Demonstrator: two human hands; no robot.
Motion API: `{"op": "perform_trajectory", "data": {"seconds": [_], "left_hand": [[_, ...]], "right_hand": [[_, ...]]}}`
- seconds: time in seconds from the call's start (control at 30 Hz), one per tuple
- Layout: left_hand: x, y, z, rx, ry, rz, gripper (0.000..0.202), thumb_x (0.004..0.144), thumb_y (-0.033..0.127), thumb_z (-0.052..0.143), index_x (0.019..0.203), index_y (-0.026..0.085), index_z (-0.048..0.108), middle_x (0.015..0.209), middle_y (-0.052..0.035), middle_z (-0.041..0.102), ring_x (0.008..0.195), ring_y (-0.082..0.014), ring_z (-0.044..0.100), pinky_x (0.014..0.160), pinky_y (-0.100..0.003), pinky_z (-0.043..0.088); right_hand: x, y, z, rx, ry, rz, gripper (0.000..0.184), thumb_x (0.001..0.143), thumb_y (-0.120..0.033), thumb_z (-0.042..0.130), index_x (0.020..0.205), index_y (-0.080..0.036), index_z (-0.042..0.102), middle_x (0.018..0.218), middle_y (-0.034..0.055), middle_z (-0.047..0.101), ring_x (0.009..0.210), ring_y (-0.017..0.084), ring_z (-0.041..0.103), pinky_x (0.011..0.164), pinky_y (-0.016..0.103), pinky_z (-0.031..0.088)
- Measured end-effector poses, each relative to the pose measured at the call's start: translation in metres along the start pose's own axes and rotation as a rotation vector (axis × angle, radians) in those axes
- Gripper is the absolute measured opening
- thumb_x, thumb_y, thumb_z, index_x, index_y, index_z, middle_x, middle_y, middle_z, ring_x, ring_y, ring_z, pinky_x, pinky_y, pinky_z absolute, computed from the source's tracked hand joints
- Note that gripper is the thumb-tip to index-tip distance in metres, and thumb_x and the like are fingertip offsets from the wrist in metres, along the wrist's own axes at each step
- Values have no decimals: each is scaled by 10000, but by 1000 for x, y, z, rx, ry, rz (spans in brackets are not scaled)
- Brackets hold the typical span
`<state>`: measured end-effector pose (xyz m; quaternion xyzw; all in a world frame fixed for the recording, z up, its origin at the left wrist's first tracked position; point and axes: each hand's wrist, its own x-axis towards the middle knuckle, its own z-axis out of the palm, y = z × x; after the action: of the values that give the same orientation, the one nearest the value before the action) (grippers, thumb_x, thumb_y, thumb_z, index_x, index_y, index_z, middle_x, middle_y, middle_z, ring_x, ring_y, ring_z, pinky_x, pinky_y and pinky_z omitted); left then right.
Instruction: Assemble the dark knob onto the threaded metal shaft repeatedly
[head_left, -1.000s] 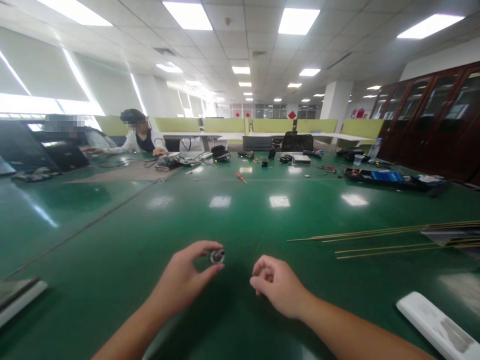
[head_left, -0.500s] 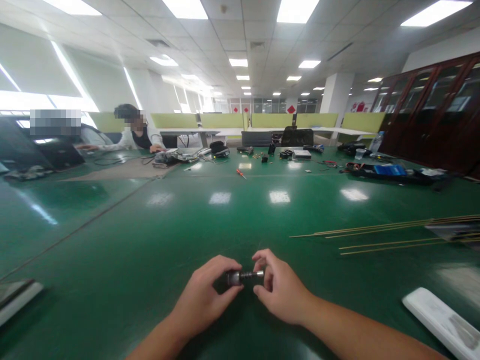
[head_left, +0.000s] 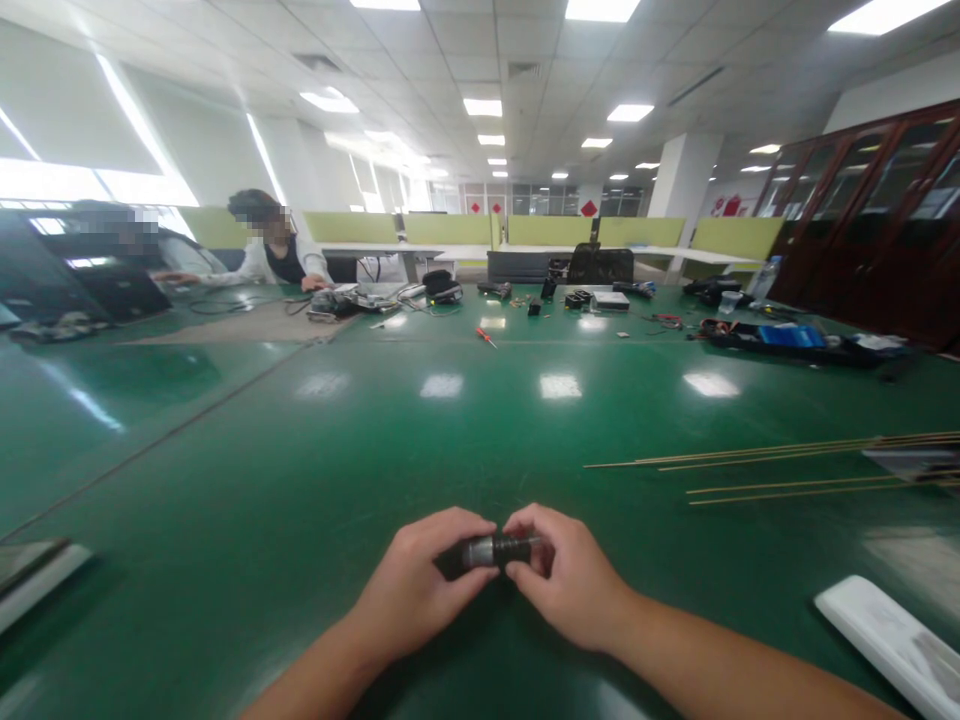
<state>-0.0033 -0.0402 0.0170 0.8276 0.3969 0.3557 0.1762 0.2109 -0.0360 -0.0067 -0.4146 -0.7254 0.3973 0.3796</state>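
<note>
Head view, low and centre: clamping a dark, silver-banded cylinder (head_left: 481, 551) in the left hand (head_left: 424, 575), thumb on the near side, fingers on the far! Gripping its other end in the right hand (head_left: 574, 580), fingers curled, almost meeting the left. Holding it level between the two, over the green table (head_left: 375, 440). Cannot make out either tip, covered by fingers. Lying well beyond: an orange screwdriver (head_left: 484, 335). Over to the right, thin rods (head_left: 645, 462); nearer, a slanted white bar (head_left: 862, 620).
</note>
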Motion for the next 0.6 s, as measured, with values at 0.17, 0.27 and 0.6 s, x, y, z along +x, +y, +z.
{"op": "perform_trajectory", "data": {"seconds": [0.17, 0.27, 0.6], "left_hand": [[0, 1, 1, -8, -3, -9, 218, 822, 189, 733, 1035, 233, 716, 961, -32, 757, 869, -175, 715, 807, -270, 567], [1, 2, 1, -14, -8, 3, 226, 819, 173, 734, 1034, 237, 714, 958, -23, 755, 867, -167, 713, 808, -262, 564], [1, 3, 2, -22, -28, 14, 204, 829, 174, 735, 1024, 234, 718, 950, -12, 754, 865, -152, 707, 807, -254, 554]], "right_hand": [[1, -2, 0, -15, 42, -33, 187, 774, -105, 670, 918, -218, 708, 764, -26, 623, 611, 121, 529, 591, 236, 407], [1, -1, -1, -32, 49, -42, 148, 794, -139, 690, 908, -220, 735, 766, -15, 647, 623, 130, 551, 601, 244, 418], [1, -8, -4, -78, 36, -67, 66, 808, -200, 728, 859, -196, 769, 737, 3, 671, 672, 151, 600, 628, 256, 420]]}}
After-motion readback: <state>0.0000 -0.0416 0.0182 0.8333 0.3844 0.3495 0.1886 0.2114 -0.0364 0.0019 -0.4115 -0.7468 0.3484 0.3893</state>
